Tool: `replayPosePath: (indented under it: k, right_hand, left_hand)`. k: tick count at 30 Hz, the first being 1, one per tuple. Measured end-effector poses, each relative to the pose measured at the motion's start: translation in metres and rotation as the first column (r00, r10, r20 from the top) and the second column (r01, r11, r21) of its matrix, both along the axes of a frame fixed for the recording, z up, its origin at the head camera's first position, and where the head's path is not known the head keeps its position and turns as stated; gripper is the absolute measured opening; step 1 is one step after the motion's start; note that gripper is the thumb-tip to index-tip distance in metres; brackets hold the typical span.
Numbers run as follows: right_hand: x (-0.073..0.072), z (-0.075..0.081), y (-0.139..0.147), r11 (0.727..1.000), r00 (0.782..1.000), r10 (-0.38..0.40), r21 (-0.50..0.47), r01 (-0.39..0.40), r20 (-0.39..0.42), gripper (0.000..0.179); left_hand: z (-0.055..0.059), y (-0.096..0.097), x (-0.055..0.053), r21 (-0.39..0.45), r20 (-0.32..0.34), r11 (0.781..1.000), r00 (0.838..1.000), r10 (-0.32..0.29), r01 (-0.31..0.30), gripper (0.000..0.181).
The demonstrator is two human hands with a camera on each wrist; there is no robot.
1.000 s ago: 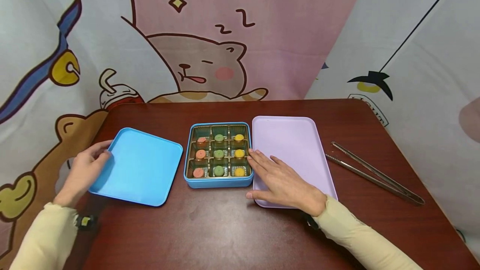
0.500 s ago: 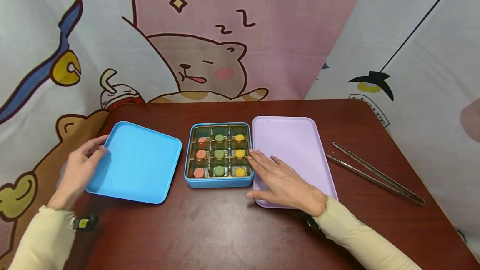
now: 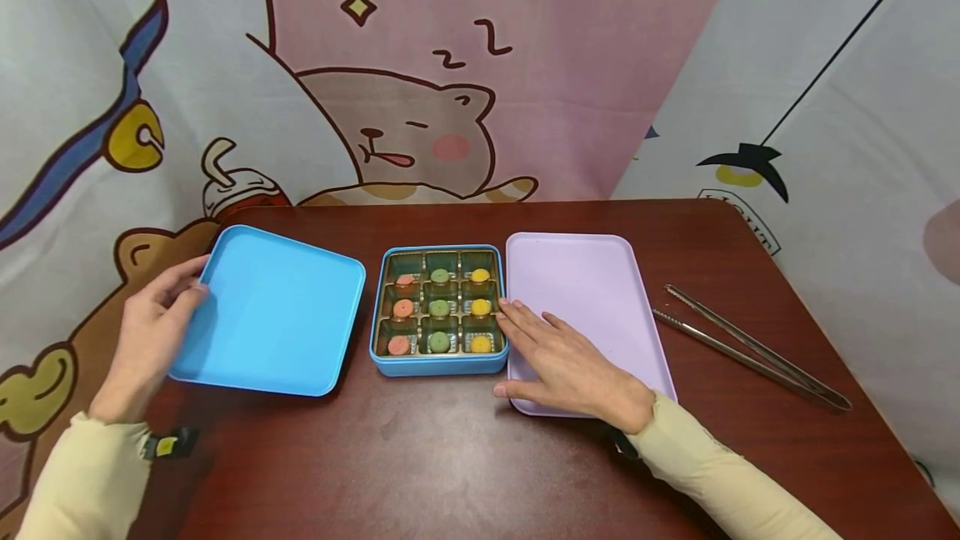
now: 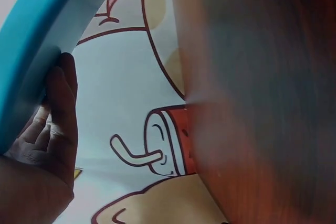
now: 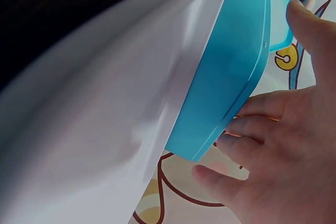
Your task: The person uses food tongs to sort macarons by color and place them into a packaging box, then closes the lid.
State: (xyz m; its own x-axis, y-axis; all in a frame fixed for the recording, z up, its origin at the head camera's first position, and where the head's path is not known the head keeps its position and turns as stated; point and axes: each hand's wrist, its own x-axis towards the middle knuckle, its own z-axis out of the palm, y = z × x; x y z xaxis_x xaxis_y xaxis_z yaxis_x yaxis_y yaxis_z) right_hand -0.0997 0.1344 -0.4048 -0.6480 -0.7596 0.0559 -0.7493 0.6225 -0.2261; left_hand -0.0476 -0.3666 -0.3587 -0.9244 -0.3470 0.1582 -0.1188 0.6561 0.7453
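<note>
Pale-yellow long sleeves (image 3: 90,473) — dark wrist straps (image 3: 171,443)

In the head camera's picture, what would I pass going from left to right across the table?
Left hand → blue lid → blue box of coloured sweets → lilac tray, with the right hand lying flat on its near part → metal tongs.

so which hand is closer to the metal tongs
Right. The right hand lies flat on the lilac tray, which sits beside the tongs. The left hand grips the blue lid across the table.
</note>
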Motion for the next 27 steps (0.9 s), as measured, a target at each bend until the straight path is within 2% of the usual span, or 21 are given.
replayPosePath:
  k: [7, 17, 27]
  right_hand:
    - [0.001, 0.000, 0.000, 1.000, 1.000, -0.002, -0.002, 0.002, 0.009, 0.096]
    - [0.001, 0.000, 0.000, 1.000, 1.000, -0.006, -0.003, 0.006, 0.007, 0.096]
    - [0.001, 0.004, -0.002, 1.000, 1.000, -0.005, -0.012, 0.005, 0.009, 0.093]
  left_hand:
    - [0.010, 0.006, -0.002, 0.025, -0.051, 1.000, 0.999, 0.008, -0.006, 0.047]
    - [0.024, 0.017, -0.008, 0.009, -0.098, 1.000, 0.995, 0.025, -0.024, 0.046]
    - [0.035, 0.038, -0.018, 0.054, -0.180, 0.999, 0.984, 0.005, 0.005, 0.043]
